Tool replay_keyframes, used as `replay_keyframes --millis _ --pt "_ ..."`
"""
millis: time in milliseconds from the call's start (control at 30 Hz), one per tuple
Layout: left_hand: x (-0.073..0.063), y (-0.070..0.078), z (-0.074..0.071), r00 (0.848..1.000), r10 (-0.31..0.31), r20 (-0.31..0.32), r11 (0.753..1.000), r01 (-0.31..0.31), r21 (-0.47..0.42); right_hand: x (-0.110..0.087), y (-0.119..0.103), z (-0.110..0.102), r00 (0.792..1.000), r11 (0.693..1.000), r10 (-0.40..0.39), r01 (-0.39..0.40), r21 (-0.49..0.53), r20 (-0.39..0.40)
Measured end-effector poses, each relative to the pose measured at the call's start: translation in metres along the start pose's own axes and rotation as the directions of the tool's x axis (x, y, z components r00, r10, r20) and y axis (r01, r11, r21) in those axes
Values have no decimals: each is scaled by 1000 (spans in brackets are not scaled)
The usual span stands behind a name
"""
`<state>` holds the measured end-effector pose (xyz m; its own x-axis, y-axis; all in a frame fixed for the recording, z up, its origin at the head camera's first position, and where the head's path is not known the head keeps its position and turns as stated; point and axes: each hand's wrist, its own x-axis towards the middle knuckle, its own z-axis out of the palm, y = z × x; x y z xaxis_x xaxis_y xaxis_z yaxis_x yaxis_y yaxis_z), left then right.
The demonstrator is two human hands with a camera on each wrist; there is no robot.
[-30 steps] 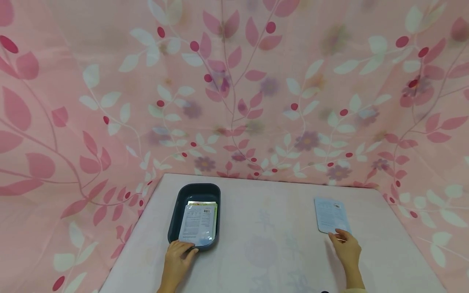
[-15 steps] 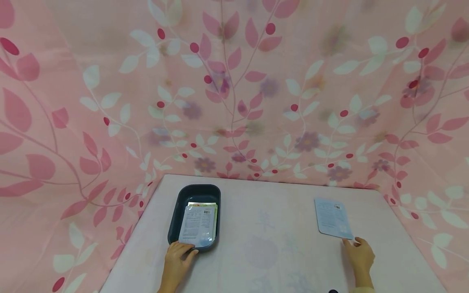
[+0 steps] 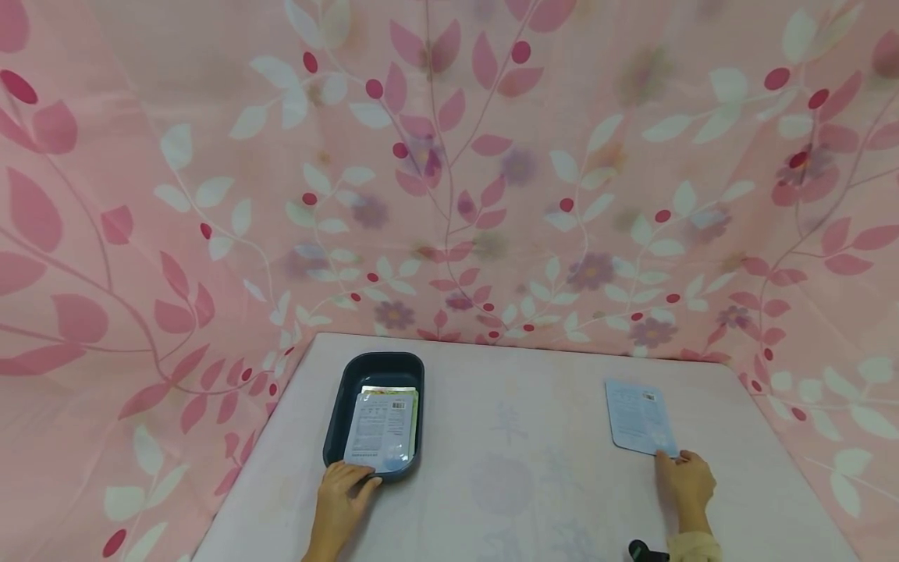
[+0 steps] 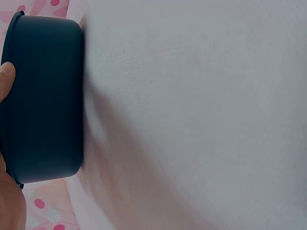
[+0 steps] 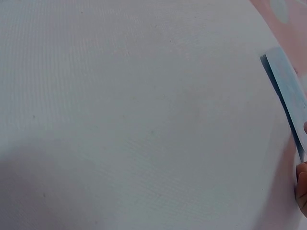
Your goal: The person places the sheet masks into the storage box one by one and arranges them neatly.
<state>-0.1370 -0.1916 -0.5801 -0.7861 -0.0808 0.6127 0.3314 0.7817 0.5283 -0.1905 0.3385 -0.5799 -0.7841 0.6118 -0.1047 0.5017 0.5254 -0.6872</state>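
Observation:
My left hand [image 3: 337, 503] holds the near rim of a deep, dark blue oblong tub [image 3: 337, 406], thumb outside the wall; the left wrist view shows the tub's side [image 4: 48, 100] close up. Inside lie flat printed sachets [image 3: 379, 429], a pale blue one with a barcode on top and greenish edges beneath. At the right of the table my right hand [image 3: 688, 488] pinches the near right corner of a light blue sachet [image 3: 639, 417]. In the right wrist view one fingertip overlaps this sachet [image 5: 287, 86], which has a dark lower edge; most of the hand is cut off.
A table under a white cloth [image 3: 513, 414] carries everything. Pink floral curtains [image 3: 449, 195] enclose its back and sides. A small black object [image 3: 642, 552] shows beside the right sleeve [image 3: 694, 546] at the bottom edge of the head view.
My right hand first slid right and nearer along the light blue sachet's near edge, then came slightly forward onto its corner. The left hand and tub have stayed in place.

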Motion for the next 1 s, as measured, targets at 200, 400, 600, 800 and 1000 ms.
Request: replay_keyframes --millis 200,400,600,800,1000 --pt "1 0 0 1000 3 0 1000 -3 -3 8 -2 3 1000 999 4 -4 -38 10" --pt "1 1 0 1000 22 -9 1000 -22 -8 9 -3 2 997 997 71 -71 -29 1" --pt "0 0 0 999 40 -26 999 -40 -11 8 -6 1 998 998 61 -61 6 -30" --pt "1 0 0 999 38 -24 999 -38 -8 14 -2 -6 996 997 22 -29 74 90" --pt "0 0 1 999 30 -25 999 -30 -12 19 0 -20 916 955 45 -157 252 400"
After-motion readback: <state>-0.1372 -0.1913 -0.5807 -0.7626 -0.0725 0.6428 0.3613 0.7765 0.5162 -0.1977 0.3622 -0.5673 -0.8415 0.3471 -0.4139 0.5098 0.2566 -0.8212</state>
